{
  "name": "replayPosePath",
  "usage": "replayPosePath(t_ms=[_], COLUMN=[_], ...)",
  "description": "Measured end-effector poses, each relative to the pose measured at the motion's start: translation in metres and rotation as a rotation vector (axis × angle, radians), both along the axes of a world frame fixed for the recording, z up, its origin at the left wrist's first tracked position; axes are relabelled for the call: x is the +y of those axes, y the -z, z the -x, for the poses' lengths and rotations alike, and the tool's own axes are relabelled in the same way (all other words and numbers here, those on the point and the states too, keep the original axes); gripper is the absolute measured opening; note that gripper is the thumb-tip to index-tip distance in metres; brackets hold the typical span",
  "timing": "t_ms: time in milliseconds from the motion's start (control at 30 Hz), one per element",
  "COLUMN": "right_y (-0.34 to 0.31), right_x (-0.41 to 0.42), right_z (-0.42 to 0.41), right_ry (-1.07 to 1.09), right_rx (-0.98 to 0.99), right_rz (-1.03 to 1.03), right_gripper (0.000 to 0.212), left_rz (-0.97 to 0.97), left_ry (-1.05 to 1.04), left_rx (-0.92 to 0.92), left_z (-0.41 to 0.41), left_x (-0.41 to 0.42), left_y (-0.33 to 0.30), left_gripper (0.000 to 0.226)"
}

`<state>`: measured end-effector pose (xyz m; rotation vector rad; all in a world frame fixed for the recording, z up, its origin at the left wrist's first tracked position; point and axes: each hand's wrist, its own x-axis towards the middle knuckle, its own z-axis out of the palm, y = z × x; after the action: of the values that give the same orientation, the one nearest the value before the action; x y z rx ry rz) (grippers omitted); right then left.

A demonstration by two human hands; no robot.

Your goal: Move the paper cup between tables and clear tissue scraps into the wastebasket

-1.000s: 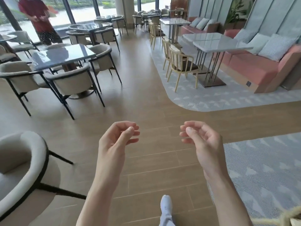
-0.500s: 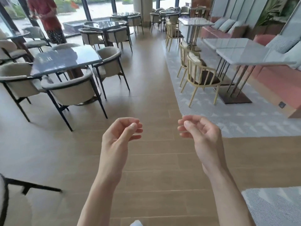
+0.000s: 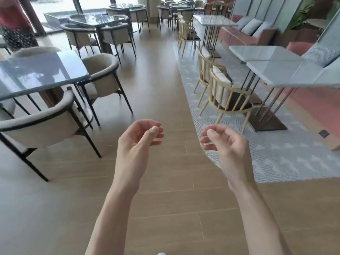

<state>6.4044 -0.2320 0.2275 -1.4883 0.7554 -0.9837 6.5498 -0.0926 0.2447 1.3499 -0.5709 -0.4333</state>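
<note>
Hovering side by side over the tan wood-plank floor [image 3: 161, 208], both bare hands are raised palm-inward with nothing in them. Left hand [image 3: 137, 142]: fingers loosely curled, thumb tip near the forefinger, no object between. Right hand [image 3: 228, 146]: same relaxed curl, fingers a little apart, empty. Paper cup and tissue scraps: cannot tell where they are; none visible on any surface. To the left, a glossy dark glass-topped square table [image 3: 38, 70] ringed by cream upholstered tub chairs with black frames [image 3: 46, 124]. To the right, a pale grey patterned rug [image 3: 276, 153] carrying a light wooden spindle-back chair [image 3: 228, 96] pulled up beside a grey marble-topped table on metal legs [image 3: 287, 72]. Far left edge, a person in red top, blurred.
</note>
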Motion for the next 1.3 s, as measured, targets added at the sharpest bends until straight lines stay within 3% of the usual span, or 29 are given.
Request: replayPosePath(t_ms=[167,467,800,1033,1300], right_y=[-0.004,0.051,-0.012,0.006,-0.017], right_x=[-0.102,-0.320,-0.562,-0.684,-0.843], right_z=[-0.061,-0.199,-0.385,-0.529,-0.724], right_ry=[0.073,0.064,-0.074,-0.144,-0.094], right_rx=[-0.005,0.004,-0.036,0.022,0.001], right_rz=[-0.032,-0.117,-0.046,-0.002,0.006], right_gripper=[0.012,0.012,0.014,0.012,0.015], left_rz=[-0.016,-0.101,0.042,0.060,0.156], left_ry=[0.079,0.041,-0.031,-0.116,0.012], left_rx=[-0.004,0.011,0.030,0.062,0.047], left_z=[-0.069,-0.201,-0.357,-0.499,-0.702], left_x=[-0.107,-0.322,-0.544,-0.670,-0.852], left_y=[-0.009,0.036,-0.010,0.013,-0.016], left_gripper=[0.015,0.015,0.016,0.017,0.014])
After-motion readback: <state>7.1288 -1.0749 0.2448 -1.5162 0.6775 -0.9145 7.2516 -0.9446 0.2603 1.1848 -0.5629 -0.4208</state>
